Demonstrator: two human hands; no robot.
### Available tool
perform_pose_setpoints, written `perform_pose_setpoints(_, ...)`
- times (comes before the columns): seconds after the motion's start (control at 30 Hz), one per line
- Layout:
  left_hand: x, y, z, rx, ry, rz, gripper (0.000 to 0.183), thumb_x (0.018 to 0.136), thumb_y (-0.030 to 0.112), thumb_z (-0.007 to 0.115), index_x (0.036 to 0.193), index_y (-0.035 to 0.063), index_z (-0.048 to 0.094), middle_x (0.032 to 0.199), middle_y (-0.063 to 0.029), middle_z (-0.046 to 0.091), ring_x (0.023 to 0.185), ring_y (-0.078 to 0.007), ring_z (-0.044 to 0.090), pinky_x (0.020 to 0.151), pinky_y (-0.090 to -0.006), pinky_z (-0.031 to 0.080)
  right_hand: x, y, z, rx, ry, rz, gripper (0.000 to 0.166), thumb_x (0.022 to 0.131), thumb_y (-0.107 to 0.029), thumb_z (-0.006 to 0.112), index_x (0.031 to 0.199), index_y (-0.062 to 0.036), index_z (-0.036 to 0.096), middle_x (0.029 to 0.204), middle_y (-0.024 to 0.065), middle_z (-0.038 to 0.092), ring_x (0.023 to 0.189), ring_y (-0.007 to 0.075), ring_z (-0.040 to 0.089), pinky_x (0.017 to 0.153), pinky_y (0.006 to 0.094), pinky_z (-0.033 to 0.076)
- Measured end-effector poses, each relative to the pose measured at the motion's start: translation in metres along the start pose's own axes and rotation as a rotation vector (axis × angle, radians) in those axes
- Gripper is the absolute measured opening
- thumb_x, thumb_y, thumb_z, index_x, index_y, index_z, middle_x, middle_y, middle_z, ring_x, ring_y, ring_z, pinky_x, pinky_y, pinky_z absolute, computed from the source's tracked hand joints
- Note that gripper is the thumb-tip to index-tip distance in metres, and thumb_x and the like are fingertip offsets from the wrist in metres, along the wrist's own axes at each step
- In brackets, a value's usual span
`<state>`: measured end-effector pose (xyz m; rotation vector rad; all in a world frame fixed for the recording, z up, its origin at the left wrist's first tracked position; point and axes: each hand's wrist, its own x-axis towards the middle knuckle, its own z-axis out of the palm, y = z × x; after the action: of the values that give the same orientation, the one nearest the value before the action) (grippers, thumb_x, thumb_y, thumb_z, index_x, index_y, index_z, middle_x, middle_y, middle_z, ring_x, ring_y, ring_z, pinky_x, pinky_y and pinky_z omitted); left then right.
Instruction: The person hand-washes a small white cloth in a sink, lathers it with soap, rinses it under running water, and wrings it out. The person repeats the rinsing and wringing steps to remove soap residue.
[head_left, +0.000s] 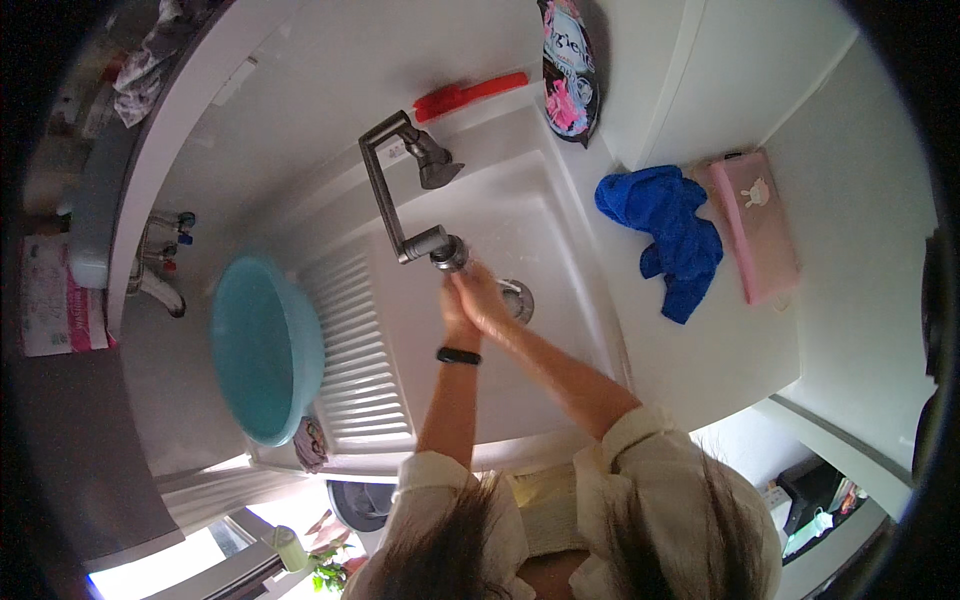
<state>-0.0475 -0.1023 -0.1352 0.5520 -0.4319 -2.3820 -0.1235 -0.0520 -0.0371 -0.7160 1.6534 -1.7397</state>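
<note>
My left hand (456, 311) and my right hand (482, 296) are pressed together under the spout head of a dark metal swivel faucet (385, 199). The right palm overlaps the left hand, and both sets of fingers are blurred. No object shows between them. On the left wrist sits a black band (459, 355). Wet-looking skin catches the light on the right forearm. Below the hands is a white laundry sink (525, 390), its round drain (517, 300) partly covered by the right hand. A ribbed washboard (360, 360) forms the sink's left side.
A light-blue basin (255, 352) leans at the left beside a small cloth (310, 444). Behind the faucet lies a red brush (469, 97). On the right counter are a printed pouch (570, 75), a blue towel (664, 225) and a pink case (757, 232). Wall taps (161, 255) project at left.
</note>
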Motion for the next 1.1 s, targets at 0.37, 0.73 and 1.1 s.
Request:
perform_pose_setpoints(0.37, 0.010, -0.017, 0.098, -0.052, 0.086, 0.013, 0.037, 0.092, 0.033, 0.040, 0.113, 0.0046, 0.052, 0.123, -0.0124, 0.051, 0.115, -0.0271, 0.048, 0.098, -0.0435, 0.040, 0.069, 0.019, -0.038, 0.210, 0.123, 0.227, 0.036, 0.093, -0.033, 0.042, 0.109, -0.0045, 0.057, 0.112, 0.0075, 0.057, 0.107, 0.0231, 0.049, 0.092, 0.0425, 0.030)
perform_pose_setpoints(0.73, -0.010, -0.008, 0.111, -0.245, 0.166, -0.064, 0.030, 0.089, 0.024, 0.051, 0.112, 0.0056, 0.053, 0.111, -0.0115, 0.057, 0.109, -0.0266, 0.052, 0.092, -0.0451, 0.045, 0.114, -0.085, -0.078, 1.017, -0.385, 0.385, 0.038, 0.087, -0.031, 0.056, 0.111, -0.0023, 0.054, 0.121, 0.0123, 0.053, 0.116, 0.0207, 0.044, 0.091, 0.0330, 0.031)
perform_pose_setpoints(1.1, -0.055, -0.028, 0.110, 0.269, 0.190, 0.031, 0.019, 0.090, 0.013, 0.055, 0.103, 0.0000, 0.057, 0.080, -0.0058, 0.060, 0.062, -0.0157, 0.057, 0.052, -0.0291, 0.047, -0.025, -0.019, -0.072, 0.432, -0.194, 0.609, 0.053, 0.092, -0.054, 0.041, 0.115, -0.0095, 0.057, 0.063, -0.0046, 0.041, 0.047, 0.0063, 0.029, 0.042, 0.0265, 0.025)
